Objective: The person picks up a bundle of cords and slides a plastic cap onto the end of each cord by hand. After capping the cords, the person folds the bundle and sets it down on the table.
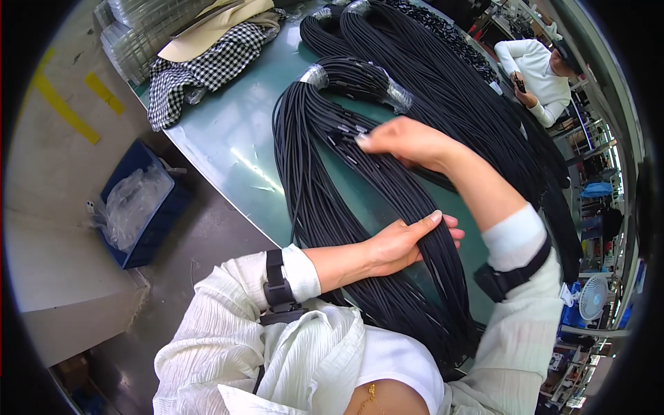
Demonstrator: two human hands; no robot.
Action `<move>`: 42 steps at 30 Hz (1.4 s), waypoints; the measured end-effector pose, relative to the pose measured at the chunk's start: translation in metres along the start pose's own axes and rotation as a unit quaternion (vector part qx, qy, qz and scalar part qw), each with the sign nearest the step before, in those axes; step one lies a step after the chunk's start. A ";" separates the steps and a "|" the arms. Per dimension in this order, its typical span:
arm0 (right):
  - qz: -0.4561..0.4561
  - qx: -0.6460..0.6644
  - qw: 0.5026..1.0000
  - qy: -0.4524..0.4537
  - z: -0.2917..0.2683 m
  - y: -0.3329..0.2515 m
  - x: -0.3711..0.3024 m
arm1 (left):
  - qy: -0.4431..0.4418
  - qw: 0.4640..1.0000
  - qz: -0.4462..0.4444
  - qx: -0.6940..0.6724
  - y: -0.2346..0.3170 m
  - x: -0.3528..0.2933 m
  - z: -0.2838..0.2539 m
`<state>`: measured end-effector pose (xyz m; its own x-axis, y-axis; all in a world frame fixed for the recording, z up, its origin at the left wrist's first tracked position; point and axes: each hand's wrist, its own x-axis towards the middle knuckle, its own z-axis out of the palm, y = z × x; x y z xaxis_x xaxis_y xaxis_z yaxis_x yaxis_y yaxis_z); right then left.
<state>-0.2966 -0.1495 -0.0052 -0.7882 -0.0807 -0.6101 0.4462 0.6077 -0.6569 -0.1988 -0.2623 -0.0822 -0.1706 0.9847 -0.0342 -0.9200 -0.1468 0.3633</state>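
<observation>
On one green table [225,121], one black cable bundle [310,173] is stretching toward the near edge, one left hand [401,245] is gripping its strands, and one right hand [409,144] is resting bent fingers at cable tips [344,140], grip unclear.

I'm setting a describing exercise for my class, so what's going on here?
At a green table, a person's left hand holds a bundle of black cables, thumb across the top. The right hand is at the small fittings farther up; whether it grips any is unclear. More cables lie beyond. Another person is in the background.
</observation>
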 end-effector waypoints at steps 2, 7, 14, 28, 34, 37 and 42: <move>0.017 -0.041 0.999 -0.031 -0.001 0.006 -0.033 | 0.007 1.000 0.014 -0.009 0.001 -0.004 -0.001; -0.075 0.064 0.990 0.100 0.026 0.017 -0.004 | -0.018 1.000 0.017 -0.004 -0.006 0.002 0.001; -0.009 0.012 0.999 0.029 0.003 0.007 -0.019 | 0.007 1.000 0.000 -0.021 0.000 -0.004 0.002; -0.013 -0.005 0.998 -0.054 0.012 0.007 -0.016 | 0.015 0.999 0.021 -0.033 -0.003 -0.006 -0.001; 0.013 0.170 0.985 -0.020 0.026 0.014 -0.008 | -0.012 0.999 0.020 -0.024 -0.008 0.000 -0.001; 0.005 0.040 0.999 0.025 0.028 -0.011 0.022 | -0.010 1.000 0.014 -0.005 -0.008 0.000 0.000; -0.013 0.108 0.994 0.014 0.023 0.005 0.009 | 0.063 0.996 0.057 -0.016 0.000 -0.006 0.007</move>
<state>-0.2916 -0.1655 -0.0248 -0.8106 -0.0694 -0.5814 0.5042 0.4221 -0.7534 -0.1949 -0.2674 -0.0752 -0.3161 0.9420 -0.1125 -0.9026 -0.2621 0.3414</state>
